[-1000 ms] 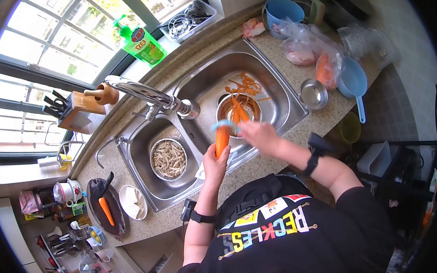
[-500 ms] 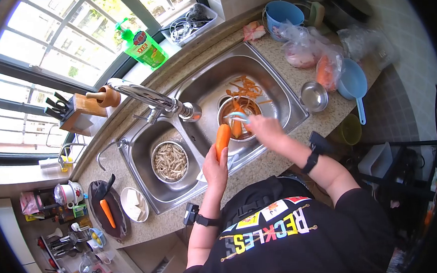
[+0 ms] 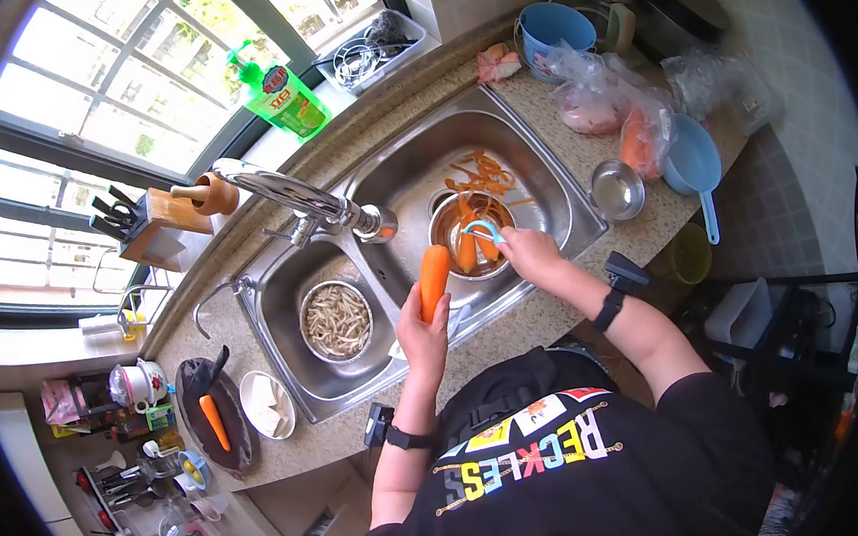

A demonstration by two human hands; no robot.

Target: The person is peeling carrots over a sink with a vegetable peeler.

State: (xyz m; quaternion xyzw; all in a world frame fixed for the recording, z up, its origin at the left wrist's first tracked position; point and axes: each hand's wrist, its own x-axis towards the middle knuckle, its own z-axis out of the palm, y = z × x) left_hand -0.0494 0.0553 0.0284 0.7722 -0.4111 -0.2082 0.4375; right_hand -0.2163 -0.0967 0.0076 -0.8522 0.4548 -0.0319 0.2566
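Observation:
My left hand is wrapped round the lower end of an orange carrot, which points up over the near edge of the right sink basin. To its right, my right hand grips a light blue peeler, whose head is over a metal bowl and apart from the carrot. Inside that bowl lie other carrots. Orange peelings are scattered in the basin behind it.
The left basin holds a bowl of pale strips. A faucet arches between the basins. At left are a dark board with a carrot and knife, and a white bowl. A blue strainer and small metal bowl stand at right.
My right hand and the peeler have moved slightly right, and their blur is gone. The carrot in my left hand has shifted a little left.

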